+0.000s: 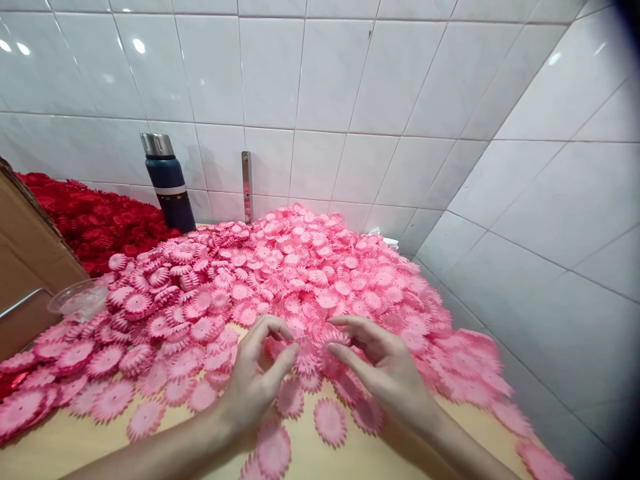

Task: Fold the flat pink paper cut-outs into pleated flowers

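Both hands hover at the near edge of a big heap of pink scalloped fabric petal discs (300,267). My left hand (263,373) has curled fingers, with a small gap between its thumb and index fingertip. Facing it, my right hand (383,367) holds thumb and index finger apart. One pink disc (340,337) shows in the right hand's gap; whether the fingers touch it I cannot tell. More discs lie between the hands. Below them, a single disc (330,422) rests flat on the pale yellow tabletop (305,460).
A dark blue bottle (173,190) with a steel cap stands behind the heap, beside a red petal pile (115,217). At the left are a cardboard box (30,260) and a clear plastic lid (80,300). White tiled walls (330,73) close off the back and right.
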Demonstrator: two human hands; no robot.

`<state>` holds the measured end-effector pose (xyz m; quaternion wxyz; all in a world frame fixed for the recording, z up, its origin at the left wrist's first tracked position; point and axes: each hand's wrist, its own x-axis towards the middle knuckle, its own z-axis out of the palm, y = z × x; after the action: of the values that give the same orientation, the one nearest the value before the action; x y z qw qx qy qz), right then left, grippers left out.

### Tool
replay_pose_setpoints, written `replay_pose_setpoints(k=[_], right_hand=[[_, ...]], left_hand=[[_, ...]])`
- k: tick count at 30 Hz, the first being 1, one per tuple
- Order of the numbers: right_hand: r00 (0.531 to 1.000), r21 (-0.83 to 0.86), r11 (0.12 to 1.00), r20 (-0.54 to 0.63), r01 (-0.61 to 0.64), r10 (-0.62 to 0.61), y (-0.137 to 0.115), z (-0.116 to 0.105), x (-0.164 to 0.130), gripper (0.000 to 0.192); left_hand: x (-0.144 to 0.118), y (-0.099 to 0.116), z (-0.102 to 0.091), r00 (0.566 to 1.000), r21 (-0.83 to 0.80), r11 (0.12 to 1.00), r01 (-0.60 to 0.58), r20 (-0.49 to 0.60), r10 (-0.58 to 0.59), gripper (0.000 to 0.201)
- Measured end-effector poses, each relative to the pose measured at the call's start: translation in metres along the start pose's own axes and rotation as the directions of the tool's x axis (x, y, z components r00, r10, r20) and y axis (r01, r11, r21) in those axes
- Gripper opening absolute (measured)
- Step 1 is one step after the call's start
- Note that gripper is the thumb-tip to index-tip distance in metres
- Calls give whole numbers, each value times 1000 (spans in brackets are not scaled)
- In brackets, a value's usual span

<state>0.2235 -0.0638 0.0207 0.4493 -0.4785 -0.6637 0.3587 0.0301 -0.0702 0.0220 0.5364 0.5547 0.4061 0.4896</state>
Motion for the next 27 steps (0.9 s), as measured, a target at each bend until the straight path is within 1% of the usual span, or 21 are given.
replay_pose_setpoints(k=[3, 6, 8, 11, 14, 16, 18, 20, 22, 23, 25, 26, 27], right_hand=[[1000, 41, 999, 2, -30, 30, -2, 4, -2, 27], [996, 123, 989, -4, -86, 88, -8, 10, -5, 26], [994, 152, 983, -12, -103, 106, -10, 13, -6, 24], [995, 155, 983, 21, -102, 100, -9, 16, -8, 22], [992, 194, 974, 58, -120, 111, -7, 18, -9, 24], [987, 227, 961, 81, -156, 141, -7, 20, -11, 26], [983, 243, 954, 94, -175, 156, -6, 21, -13, 26], [989, 241, 960, 66, -141, 129, -6, 22, -14, 24], [997, 239, 969, 2, -70, 72, -6, 21, -14, 21], [998, 236, 971, -35, -35, 45, -6, 20, -13, 20], [991, 221, 975, -136, 11, 19, -6, 14, -10, 19], [981, 208, 978, -191, 21, 19, -6, 11, -8, 19], [969, 190, 982, -244, 22, 25, -6, 7, -6, 18]], left_hand=[[1, 0, -1, 996, 119, 990, -81, 34, 78, 8], [2, 0, -2, 982, 217, 961, -172, 108, 152, 6], [2, -1, -4, 972, 272, 938, -213, 153, 176, 5], [3, -1, -5, 962, 330, 911, -247, 196, 190, 8], [4, -3, -5, 941, 348, 887, -303, 258, 221, 12], [4, -5, -4, 921, 330, 877, -348, 296, 254, 9], [5, -6, -3, 905, 307, 869, -387, 308, 294, 5], [4, -6, -2, 899, 291, 865, -409, 292, 326, 8], [3, -4, -1, 913, 265, 884, -386, 246, 324, 10], [2, -3, 0, 935, 233, 912, -338, 197, 296, 11], [2, 0, 0, 984, 113, 978, -175, 58, 169, 12], [2, 1, 0, 997, 31, 996, -82, -5, 82, 12], [3, 1, 0, 999, -52, 999, -1, -50, -2, 13]])
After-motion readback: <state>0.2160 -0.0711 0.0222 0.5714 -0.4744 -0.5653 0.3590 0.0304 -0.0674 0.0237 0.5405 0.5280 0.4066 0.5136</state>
